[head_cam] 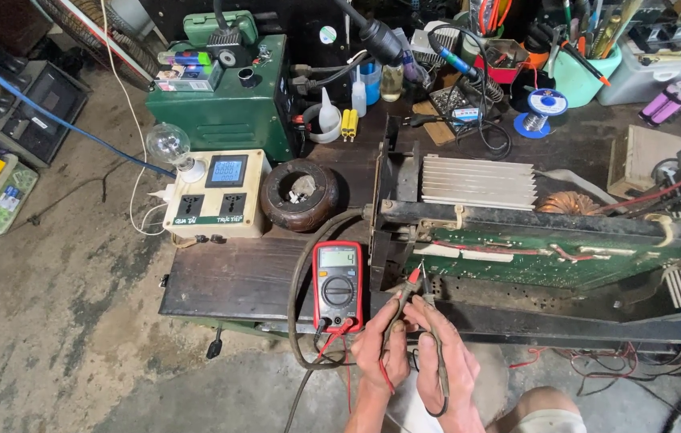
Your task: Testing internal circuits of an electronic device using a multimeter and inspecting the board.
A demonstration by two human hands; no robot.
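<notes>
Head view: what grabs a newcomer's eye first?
Front and centre, the left hand holds a red probe and the right hand a black probe, tips against the green circuit board in an opened metal chassis. Just left of the hands lies a red multimeter with its display lit. Further left, a cream socket box carries a clear bulb.

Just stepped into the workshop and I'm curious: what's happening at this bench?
A person is probing a green circuit board mounted in an opened metal chassis. The left hand holds the red-tipped probe and the right hand the black one, both tips at the board's lower left edge. A red multimeter lies beside them, display lit.
</notes>
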